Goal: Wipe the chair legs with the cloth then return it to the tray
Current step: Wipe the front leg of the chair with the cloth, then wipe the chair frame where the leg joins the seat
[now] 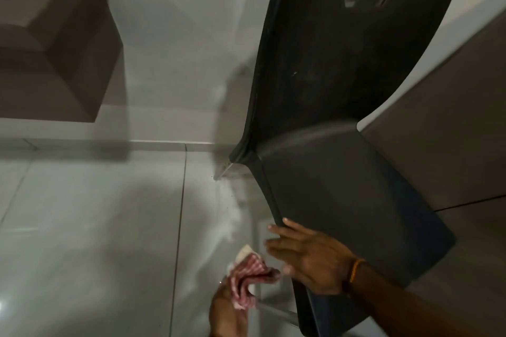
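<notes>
left hand [230, 306], cloth [250, 276], chair legs mostly hidden

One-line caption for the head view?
Left hand holds a red-striped cloth while right hand steadies the dark chair.

Nothing readable from where I'm watching. No text, labels, brand marks, numbers or signs on anything in view, and the picture is soft and dim, so any small print would be lost anyway.
</notes>
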Demonstrator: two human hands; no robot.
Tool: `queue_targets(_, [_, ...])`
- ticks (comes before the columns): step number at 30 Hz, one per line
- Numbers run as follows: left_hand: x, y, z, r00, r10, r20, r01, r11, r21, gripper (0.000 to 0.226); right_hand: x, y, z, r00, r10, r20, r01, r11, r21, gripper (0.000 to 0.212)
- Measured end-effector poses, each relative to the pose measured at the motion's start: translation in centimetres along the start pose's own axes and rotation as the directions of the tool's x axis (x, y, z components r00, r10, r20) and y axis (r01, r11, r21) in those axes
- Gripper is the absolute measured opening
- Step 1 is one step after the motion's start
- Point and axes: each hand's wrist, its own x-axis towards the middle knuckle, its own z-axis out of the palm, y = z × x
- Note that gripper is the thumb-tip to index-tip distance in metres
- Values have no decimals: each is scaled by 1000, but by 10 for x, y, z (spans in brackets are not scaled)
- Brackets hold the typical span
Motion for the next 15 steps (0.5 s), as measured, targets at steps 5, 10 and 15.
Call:
queue_targets(5, [20,50,-29,920,-42,-391,-135,901,-413,49,62,63,-41,998,19,-66,-23,998,-60,48])
queue_targets(10, [79,110,-54,891,-54,-451,-182,867,-464,55,113,103,-40,994,-75,76,83,991,-109,50])
queue_targets(15, [134,152,-71,864,66,-499,-297,867,-399,44,121,117,-21,984,-160,-73,153,984,-93,47])
